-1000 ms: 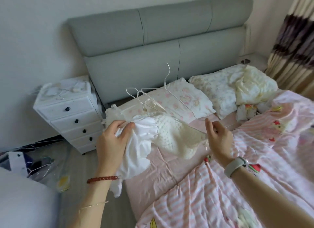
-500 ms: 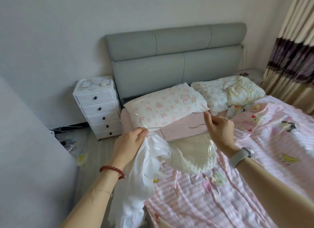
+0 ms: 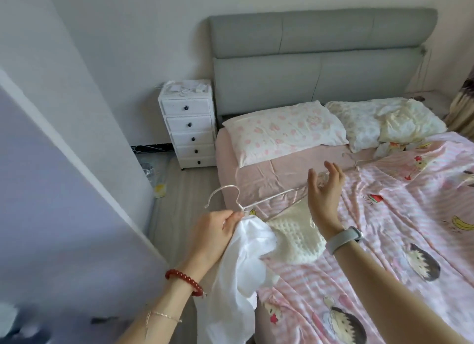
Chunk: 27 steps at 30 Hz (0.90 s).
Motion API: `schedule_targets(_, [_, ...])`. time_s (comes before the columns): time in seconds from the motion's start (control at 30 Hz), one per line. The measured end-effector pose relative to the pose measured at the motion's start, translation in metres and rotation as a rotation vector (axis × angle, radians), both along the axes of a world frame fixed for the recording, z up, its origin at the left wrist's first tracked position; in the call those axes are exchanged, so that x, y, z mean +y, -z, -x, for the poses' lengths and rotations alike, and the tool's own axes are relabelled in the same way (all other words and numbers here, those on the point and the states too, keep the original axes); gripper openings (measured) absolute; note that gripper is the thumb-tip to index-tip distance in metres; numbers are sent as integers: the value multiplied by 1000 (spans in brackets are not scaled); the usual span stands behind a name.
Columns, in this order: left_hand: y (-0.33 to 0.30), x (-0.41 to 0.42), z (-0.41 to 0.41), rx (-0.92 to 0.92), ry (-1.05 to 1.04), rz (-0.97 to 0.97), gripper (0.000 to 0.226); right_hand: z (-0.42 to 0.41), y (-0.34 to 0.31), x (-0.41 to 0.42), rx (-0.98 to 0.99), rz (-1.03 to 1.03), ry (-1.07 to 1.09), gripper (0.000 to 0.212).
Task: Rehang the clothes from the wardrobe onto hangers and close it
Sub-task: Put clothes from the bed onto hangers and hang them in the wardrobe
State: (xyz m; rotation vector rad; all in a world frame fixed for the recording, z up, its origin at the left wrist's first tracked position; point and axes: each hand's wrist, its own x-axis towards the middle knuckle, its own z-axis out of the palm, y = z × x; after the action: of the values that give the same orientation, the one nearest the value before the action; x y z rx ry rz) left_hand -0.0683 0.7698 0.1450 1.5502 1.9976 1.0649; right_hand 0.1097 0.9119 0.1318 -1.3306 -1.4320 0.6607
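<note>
White wire makes up the hanger (image 3: 256, 202), and the left hand (image 3: 214, 230) pinches it right where the hook meets the two arms, with fingers and thumb curled tight around that spot and a bit of the cloth. That is a good place to hold it, because the hanger can hang level from there and the hook stays free for a rail. A white garment (image 3: 241, 272) is on the hanger. Its thin, smooth part hangs down past the left wrist, and its bumpy cream part lies over the hanger's far arm, above the pink striped blanket (image 3: 384, 241). The right hand (image 3: 324, 189) is beside the far end of the hanger with its fingers spread wide and straight, holding nothing. I think it is open like that because the garment now sits on the hanger and does not need a second hand. A second wire hanger (image 3: 359, 161) lies on the bed near the pillows, ready for more clothes. On the left a big pale flat panel (image 3: 64, 189) stands close by. It may be the wardrobe door, but I cannot tell for sure. The hook points toward that side, so the next move is likely to carry the garment over there and hang it up. The thin part could slip off if the hanger tips.
</note>
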Motion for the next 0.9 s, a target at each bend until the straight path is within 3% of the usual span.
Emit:
schedule_targets(0.17, [15, -92, 18, 79, -158, 50, 40, 37, 19, -66, -53, 152, -132, 46])
schedule_targets(0.5, [15, -262, 57, 131, -488, 37, 35, 124, 27, -179, -407, 25, -526, 35])
schedule_targets(0.73, [13, -371, 79, 192, -729, 99, 30, 203, 23, -266, -345, 43, -872, 37])
schedule_targets(0.8, [12, -398, 83, 242, -783, 184, 33, 224, 19, -291, -332, -22, -948, 34])
schedule_targets(0.9, [8, -434, 87, 126, -923, 262, 35, 254, 8, -328, -258, -193, -1089, 28])
